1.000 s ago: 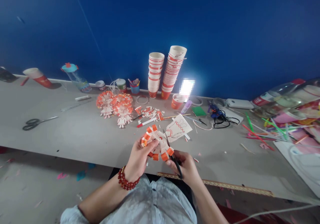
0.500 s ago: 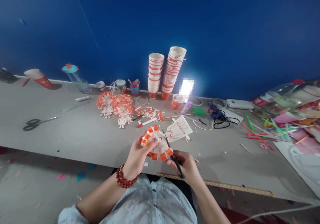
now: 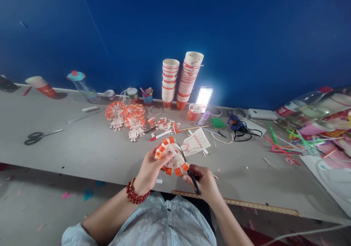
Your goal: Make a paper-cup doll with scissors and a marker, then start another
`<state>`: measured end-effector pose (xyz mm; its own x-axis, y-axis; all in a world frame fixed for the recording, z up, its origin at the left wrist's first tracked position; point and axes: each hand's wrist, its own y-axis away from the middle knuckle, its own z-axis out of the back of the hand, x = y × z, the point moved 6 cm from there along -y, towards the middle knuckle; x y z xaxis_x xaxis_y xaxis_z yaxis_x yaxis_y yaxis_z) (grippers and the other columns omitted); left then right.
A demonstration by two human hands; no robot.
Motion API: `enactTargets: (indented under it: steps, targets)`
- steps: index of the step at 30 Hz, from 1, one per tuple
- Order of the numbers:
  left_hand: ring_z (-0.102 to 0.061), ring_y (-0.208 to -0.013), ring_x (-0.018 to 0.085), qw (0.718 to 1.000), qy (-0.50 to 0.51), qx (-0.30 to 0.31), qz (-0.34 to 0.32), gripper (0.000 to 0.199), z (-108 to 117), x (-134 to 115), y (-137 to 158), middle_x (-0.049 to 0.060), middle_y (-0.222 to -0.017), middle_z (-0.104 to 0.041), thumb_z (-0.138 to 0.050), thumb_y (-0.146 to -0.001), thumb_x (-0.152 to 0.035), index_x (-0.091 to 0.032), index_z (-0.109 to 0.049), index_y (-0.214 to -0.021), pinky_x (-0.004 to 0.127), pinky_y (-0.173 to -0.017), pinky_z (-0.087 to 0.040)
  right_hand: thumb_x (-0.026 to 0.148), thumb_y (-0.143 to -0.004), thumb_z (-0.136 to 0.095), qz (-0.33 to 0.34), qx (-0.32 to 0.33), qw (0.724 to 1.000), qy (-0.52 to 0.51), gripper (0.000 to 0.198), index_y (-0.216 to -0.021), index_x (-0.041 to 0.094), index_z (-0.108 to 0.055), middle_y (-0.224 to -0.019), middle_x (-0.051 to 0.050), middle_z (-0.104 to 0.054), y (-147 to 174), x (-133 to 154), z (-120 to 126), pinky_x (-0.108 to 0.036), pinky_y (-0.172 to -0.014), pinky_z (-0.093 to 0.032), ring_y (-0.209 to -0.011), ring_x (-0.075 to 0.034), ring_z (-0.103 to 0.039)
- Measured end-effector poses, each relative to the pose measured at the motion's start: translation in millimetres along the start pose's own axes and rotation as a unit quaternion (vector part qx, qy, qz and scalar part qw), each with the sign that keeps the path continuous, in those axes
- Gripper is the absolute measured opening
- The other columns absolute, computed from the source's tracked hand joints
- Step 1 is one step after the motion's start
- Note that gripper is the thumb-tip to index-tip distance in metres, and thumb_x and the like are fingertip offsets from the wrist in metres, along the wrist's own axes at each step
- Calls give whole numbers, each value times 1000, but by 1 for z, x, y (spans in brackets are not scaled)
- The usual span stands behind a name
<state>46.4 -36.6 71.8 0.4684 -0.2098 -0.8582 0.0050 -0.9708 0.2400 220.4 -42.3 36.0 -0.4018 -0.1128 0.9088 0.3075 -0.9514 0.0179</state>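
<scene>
My left hand (image 3: 153, 167) grips a paper cutout (image 3: 174, 160), a pale disc with curled orange tabs round its rim and small red marks on its face. My thumb presses on its front. In my right hand (image 3: 202, 183) are black-handled scissors (image 3: 193, 180), their blades lying along the right side of the cutout. Just behind the blades, a white card (image 3: 196, 142) with a figure drawn in red and dark lines lies on the table. Finished-looking paper dolls (image 3: 134, 126) with orange curled hair lie in a pile to the left.
Two tall stacks of paper cups (image 3: 189, 78) stand by the blue wall. Paper scraps (image 3: 165, 124) and a marker (image 3: 161, 135) lie mid-table. Another pair of scissors (image 3: 37, 136) rests left. A glue gun (image 3: 238, 123) and bright straws (image 3: 285, 151) lie right. A patterned strip (image 3: 246, 202) follows the front edge.
Almost nothing differs. Both hands keep their hold on the cutout and scissors, and the whole view has shifted very slightly.
</scene>
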Motion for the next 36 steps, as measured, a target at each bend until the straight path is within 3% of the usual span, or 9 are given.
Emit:
enactTargets:
  steps: [13, 27, 36]
  targets:
    - [-68, -72, 18, 1000, -17, 11, 6, 29, 2, 2, -5, 6, -81, -72, -79, -71, -31, -13, -69, -92, 27, -67, -56, 61, -77, -64, 29, -24, 998, 48, 56, -56, 21, -30, -55, 6, -23, -2, 2, 2, -24, -47, -15, -52, -10, -21]
    - [-69, -77, 20, 999, -10, 32, 20, 30, -3, 0, -6, 8, -87, -73, -78, -73, -29, -12, -71, -96, 30, -71, -57, 66, -75, -62, 12, -32, 996, 78, 58, -55, 22, -31, -54, 6, -22, -4, 0, 3, -24, -47, -17, -51, -10, -22]
    - [-70, -87, 23, 1000, 7, 28, -3, 27, 8, -2, -12, 10, -95, -75, -75, -76, -28, -12, -70, -97, 34, -80, -56, 67, -77, -61, 17, 76, 997, 18, 50, -79, 17, -61, -66, -1, -54, 10, -2, 9, -24, -51, -33, -55, -15, -46]
